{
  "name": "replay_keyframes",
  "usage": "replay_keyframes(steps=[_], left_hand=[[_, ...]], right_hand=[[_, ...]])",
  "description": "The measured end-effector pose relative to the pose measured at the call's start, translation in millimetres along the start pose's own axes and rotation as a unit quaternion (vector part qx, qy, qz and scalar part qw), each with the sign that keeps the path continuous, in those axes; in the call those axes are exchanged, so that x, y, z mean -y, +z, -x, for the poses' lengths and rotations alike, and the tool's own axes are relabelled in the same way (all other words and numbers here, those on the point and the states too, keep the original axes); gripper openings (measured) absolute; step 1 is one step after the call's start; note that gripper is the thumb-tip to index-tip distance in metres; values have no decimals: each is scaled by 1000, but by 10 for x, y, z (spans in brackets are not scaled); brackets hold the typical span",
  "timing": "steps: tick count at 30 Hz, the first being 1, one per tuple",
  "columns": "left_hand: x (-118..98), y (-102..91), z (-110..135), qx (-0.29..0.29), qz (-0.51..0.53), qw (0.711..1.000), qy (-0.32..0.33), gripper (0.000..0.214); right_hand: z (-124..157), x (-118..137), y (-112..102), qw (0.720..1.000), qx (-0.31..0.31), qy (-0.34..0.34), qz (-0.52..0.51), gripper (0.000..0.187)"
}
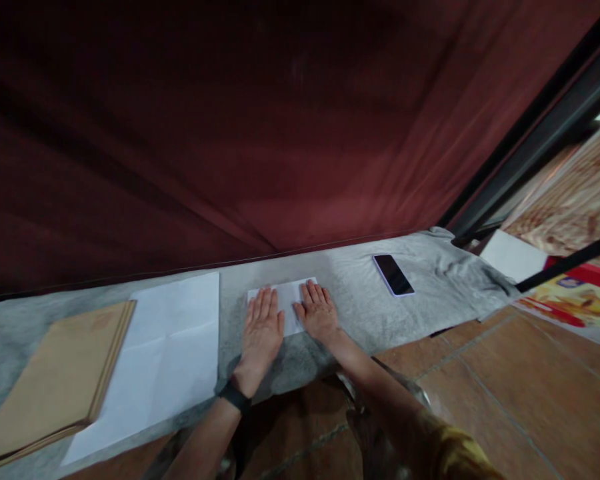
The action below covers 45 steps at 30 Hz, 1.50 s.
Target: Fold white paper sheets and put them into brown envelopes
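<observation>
Both of my hands are spread flat, fingers straight, gripping nothing: left hand (pixel 261 330) and right hand (pixel 319 312) press side by side on a small folded white paper (pixel 286 293). It lies on the grey cloth (pixel 360 300) between a larger white sheet (pixel 173 353) and a phone (pixel 393 274).

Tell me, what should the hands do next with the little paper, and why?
Probably press and slide the palms outward over the small white paper to flatten it. The left hand and right hand both lie flat on it, side by side, on the grey cloth.
</observation>
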<state>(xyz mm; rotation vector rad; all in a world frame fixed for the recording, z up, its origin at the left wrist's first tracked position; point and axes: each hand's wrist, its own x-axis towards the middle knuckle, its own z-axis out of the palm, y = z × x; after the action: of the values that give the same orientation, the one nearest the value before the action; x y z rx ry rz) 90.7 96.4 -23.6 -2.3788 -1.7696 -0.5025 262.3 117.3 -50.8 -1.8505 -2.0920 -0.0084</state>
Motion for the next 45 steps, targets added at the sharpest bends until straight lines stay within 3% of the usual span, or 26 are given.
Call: replay_keyframes(steps=[2, 7, 14, 21, 25, 29, 34, 45], left_hand=[[-104, 34, -15, 20, 17, 999, 33, 57], [-110, 200, 4, 72, 11, 997, 22, 58], [-33, 223, 31, 67, -21, 997, 42, 60], [-12, 300, 53, 92, -35, 993, 62, 56], [31, 368, 86, 68, -39, 993, 83, 58], [84, 398, 72, 34, -22, 998, 42, 56], [164, 336, 15, 34, -10, 999, -26, 60], [297, 232, -9, 36, -25, 996, -81, 64]], right_hand=[[-1, 8, -15, 1000, 6, 3, 2, 59], [20, -34, -55, 1000, 5, 11, 19, 58], [-40, -36, -211, 999, 12, 40, 11, 58], [-133, 321, -183, 991, 26, -78, -105, 54], [-117, 363, -58, 990, 39, -85, -107, 52], [-97, 248, 4, 995, 23, -74, -62, 53], [-52, 162, 28, 999, 5, -51, -18, 56], [24, -11, -14, 1000, -3, -14, 23, 60]])
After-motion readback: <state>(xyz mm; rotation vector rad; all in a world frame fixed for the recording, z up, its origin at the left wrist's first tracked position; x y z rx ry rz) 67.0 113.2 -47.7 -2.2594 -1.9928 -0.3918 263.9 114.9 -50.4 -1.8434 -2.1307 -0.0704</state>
